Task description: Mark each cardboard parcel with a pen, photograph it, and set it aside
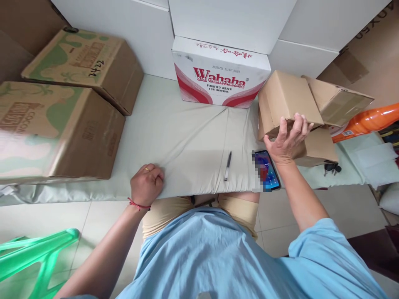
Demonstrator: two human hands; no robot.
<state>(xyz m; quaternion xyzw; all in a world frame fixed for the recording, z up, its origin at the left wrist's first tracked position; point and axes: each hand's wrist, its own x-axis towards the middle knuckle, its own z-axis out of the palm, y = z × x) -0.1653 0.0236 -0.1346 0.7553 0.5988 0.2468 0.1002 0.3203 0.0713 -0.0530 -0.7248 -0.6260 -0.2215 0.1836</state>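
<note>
My left hand [147, 181] rests as a closed fist near the table's front edge, with a ring and a red string bracelet; nothing shows in it. At the right, my right hand [288, 139] grips the near lower edge of a small brown cardboard box [291, 97], thumb at the corner and fingers bent over the edge. That box sits tilted on top of other small brown cartons [321, 145]. Close to my right wrist lies a phone [268, 172] with its screen lit. A pen [228, 166] lies on the pale green tablecloth [187, 141] between my hands.
A white and red water carton [220, 79] stands at the back against white boxes [230, 20]. Two large printed cartons [99, 133] fill the left side. An orange bottle [370, 121] and keys [332, 167] lie at the right. A green plastic stool [40, 253] stands on the floor.
</note>
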